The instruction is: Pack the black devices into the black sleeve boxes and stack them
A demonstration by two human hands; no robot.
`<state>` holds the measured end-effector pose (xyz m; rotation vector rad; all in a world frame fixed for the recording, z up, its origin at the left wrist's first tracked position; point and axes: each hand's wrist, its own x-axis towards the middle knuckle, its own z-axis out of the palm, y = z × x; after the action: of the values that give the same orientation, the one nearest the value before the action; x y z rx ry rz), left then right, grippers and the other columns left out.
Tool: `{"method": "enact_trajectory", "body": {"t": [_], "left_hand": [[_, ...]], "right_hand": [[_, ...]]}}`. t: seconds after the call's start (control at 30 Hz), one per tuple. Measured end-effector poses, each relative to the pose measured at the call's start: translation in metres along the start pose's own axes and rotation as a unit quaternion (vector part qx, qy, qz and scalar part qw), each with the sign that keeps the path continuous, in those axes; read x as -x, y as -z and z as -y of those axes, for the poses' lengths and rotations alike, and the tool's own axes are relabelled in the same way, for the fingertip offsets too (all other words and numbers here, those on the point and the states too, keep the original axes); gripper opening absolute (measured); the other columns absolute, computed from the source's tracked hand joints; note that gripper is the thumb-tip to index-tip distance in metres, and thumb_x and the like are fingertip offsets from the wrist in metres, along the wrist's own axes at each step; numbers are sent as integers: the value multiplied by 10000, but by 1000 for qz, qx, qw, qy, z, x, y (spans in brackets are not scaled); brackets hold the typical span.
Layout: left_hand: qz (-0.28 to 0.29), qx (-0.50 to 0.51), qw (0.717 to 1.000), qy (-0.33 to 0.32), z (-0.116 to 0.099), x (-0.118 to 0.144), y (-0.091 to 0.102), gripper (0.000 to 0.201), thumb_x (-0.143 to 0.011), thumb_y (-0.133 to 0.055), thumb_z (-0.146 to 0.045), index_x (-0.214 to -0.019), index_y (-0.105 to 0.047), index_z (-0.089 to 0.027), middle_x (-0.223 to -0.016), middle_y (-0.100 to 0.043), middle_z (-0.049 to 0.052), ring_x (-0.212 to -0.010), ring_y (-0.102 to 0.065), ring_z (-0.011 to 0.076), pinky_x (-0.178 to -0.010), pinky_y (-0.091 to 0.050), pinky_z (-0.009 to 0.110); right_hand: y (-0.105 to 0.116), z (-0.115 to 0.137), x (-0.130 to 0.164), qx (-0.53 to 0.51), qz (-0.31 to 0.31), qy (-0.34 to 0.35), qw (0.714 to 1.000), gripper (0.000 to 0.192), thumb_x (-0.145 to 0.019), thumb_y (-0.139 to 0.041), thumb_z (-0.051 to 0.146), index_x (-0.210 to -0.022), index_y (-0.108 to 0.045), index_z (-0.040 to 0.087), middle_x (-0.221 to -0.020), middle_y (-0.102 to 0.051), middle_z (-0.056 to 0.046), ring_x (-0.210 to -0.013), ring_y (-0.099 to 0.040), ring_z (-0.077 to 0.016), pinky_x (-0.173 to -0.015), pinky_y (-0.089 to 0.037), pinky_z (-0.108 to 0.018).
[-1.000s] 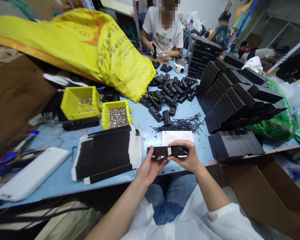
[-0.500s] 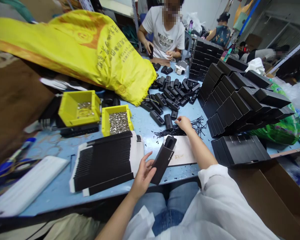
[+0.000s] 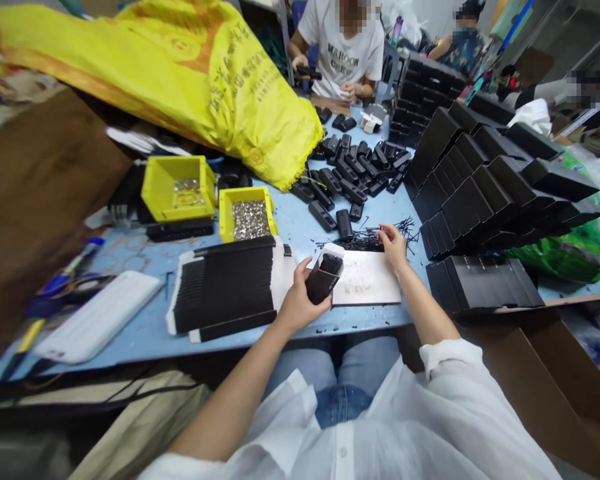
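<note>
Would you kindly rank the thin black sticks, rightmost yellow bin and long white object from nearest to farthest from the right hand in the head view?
From the right hand:
1. Thin black sticks, immediately beside it.
2. Rightmost yellow bin, left of the hand.
3. Long white object, farther left.

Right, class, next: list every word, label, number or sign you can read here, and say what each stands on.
"MAROON CREW": white T-shirt of the person across the table; the second word is blurred.
Yellow sack: dark, Chinese-looking characters, too blurred to quote.
Black box in the left hand: tiny pale marks, too small.
White board: brownish marks, unreadable.
</note>
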<state>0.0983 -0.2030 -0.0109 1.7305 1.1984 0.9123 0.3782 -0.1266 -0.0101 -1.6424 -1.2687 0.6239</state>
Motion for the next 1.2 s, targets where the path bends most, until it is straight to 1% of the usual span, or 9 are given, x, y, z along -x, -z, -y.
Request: {"method": "enact_trajectory", "body": {"t": [0.17,0.3,0.4,0.57,0.73,0.83,1.0,1.13,1.2], "left_hand": [[-3,-49,999,-7,3,15,-5,918,-701,-717,-341,-1444,-198,-197,-1265,-547,159,-1090,-617,285,-890,-510,393],[6,-75,997,-26,10,24,-12,915,-736,-687,-357,-1467,-160,-200,-1279,-548,158,-1078,-631,290,-880,-519,410],[-8,-85,994,-65,21,26,-12,716,-755,-667,-336,-1373,-321,-224,-1252,-568,122,-1098,-620,273,-911,-506,410],[25,-40,997,-65,26,18,-13,751,-723,-711,-318,-1353,-321,-196,-1146,-615,127,-956,-670,250,-849,-523,390],[86,29,996,24,14,7,-16,1119,-732,-701,-313,-1508,96,-191,-1155,-639,145,-989,-676,280,-884,-507,439],[89,21,995,34,8,5,-14,1099,-710,-708,-306,-1522,20,-176,-1151,-645,150,-1011,-669,298,-901,-498,445],[73,62,995,37,2,6,-16,1072,-711,-707,-330,-1519,-26,-153,-1166,-637,159,-1029,-657,288,-921,-493,445],[17,109,992,67,-7,14,-24,835,-873,-508,-453,-1513,-55,-166,-1297,-546,184,-1133,-600,266,-984,-460,449],[25,92,995,38,-10,10,-15,781,-877,-460,-507,-1503,-113,-193,-1355,-491,174,-1189,-556,278,-989,-459,461]], "right_hand": [[-11,66,78,-236,-46,98,966,234,-846,-625,348,-1029,-550,225,-832,-670,-16,-752,-661,-155,-691,-542,-309],[-24,95,116,-39,91,208,973,95,-827,-666,306,-858,-643,220,-797,-673,-25,-798,-616,-173,-805,-502,-368],[-28,87,117,36,132,212,968,144,-813,-678,361,-833,-689,219,-917,-684,-55,-913,-582,-200,-919,-445,-416],[-51,53,118,-173,200,28,964,447,-872,-566,481,-1242,-602,230,-1134,-662,-76,-1002,-629,-195,-904,-503,-377],[-66,47,129,-220,243,80,941,379,-857,-590,488,-1128,-701,247,-1292,-613,-66,-1222,-557,-234,-1088,-388,-424],[-61,49,127,-220,225,28,949,390,-869,-569,490,-1150,-691,249,-1222,-660,-64,-1159,-605,-228,-1042,-444,-420],[-57,46,134,-172,215,125,953,449,-868,-523,562,-1179,-669,272,-1381,-540,-60,-1307,-482,-240,-1125,-339,-450],[-54,49,165,-118,210,92,966,1053,-658,-761,513,-1516,-211,248,-1554,-251,-112,-1416,-308,-278,-1119,-342,-461],[-31,51,174,-63,179,94,977,1124,-626,-786,385,-1529,-131,243,-1529,-275,-121,-1398,-331,-274,-1122,-343,-440]]}}
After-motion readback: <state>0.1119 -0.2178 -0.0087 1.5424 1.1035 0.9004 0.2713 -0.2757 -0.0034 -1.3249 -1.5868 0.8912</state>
